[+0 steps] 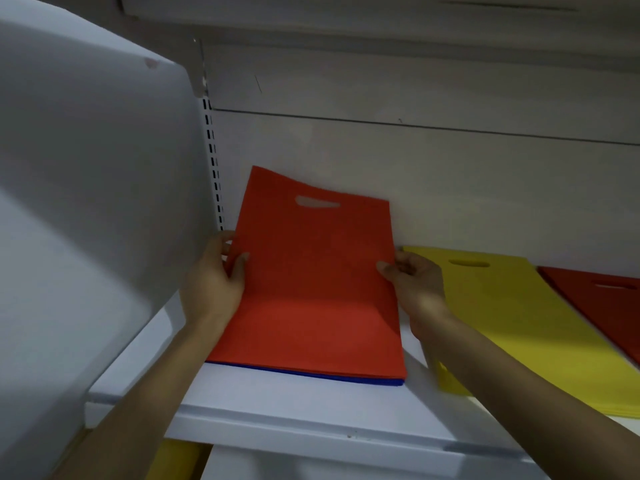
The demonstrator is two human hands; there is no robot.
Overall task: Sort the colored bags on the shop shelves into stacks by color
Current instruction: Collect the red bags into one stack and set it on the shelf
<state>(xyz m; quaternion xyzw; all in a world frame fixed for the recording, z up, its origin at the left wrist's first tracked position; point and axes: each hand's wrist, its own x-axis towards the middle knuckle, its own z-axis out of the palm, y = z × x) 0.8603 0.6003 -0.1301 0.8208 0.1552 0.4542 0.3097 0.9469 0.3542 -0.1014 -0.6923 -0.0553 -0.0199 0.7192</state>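
Bag point(313, 271), red, between hands point(216, 275) point(415, 284)

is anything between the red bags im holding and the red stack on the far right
Yes: the yellow stack lies flat on the shelf between the red bags, held by the left hand and right hand, and the red stack. It is low, so carrying them over it looks feasible.

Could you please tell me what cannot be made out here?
Head view:
- Blue fabric bags: only an edge shows under the flat orange-red fabric bag; count hidden.
- Dark red bag stack: cut by the right edge.
- Yellow item below the white metal shelf: blurred, cut by the bottom edge.
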